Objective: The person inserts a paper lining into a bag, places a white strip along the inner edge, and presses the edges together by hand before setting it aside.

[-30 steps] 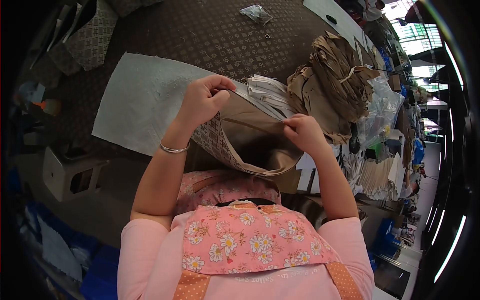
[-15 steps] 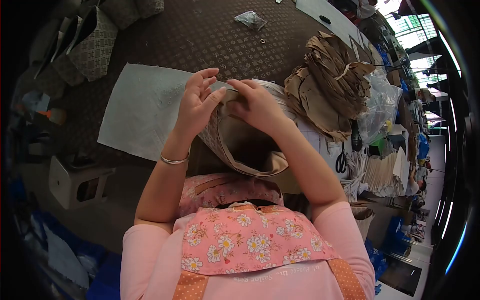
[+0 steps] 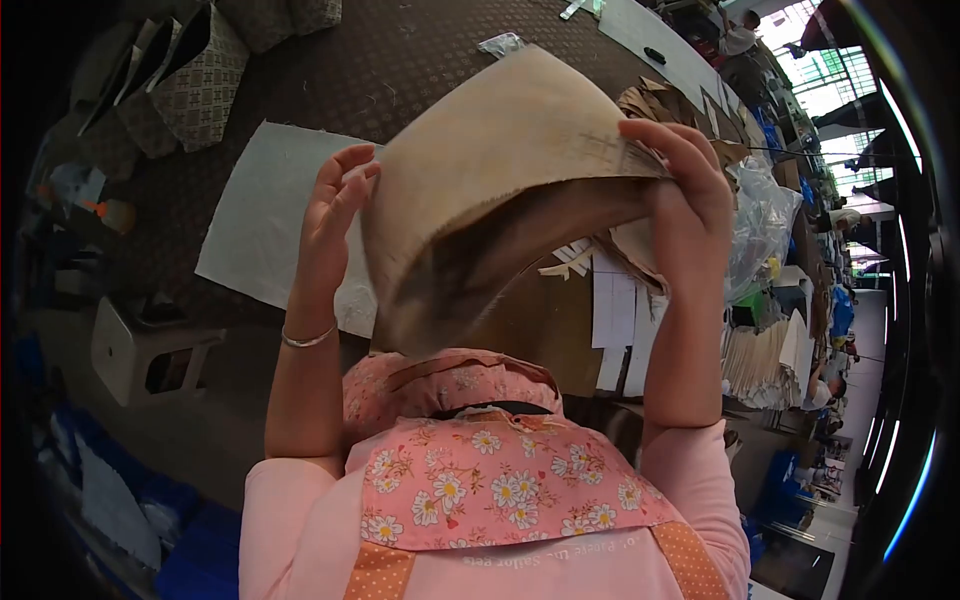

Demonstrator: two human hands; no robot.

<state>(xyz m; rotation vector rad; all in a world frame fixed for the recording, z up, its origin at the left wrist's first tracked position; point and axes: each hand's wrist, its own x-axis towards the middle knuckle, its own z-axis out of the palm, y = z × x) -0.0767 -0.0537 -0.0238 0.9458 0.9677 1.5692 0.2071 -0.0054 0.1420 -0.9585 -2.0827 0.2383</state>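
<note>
A tan fabric bag piece, blurred at its lower left, is held up in front of me with its dark opening toward my body. My right hand grips its right edge, fingers over the outside and thumb hidden at the opening. At the left side, my left hand has its fingers apart, the fingertips right at the fabric's edge. A bracelet circles the left wrist. Behind the left hand, a pale grey sheet lies on the patterned brown fabric covering the table.
Brown folded pieces and a clear plastic bag lie at the right. Below them is a stack of cream pieces. Patterned bags stand at the upper left; a white stool is at the lower left.
The bag piece has been raised and swung up to the right, its plain tan side now showing. My hands have moved apart, the right one taking its right edge.
</note>
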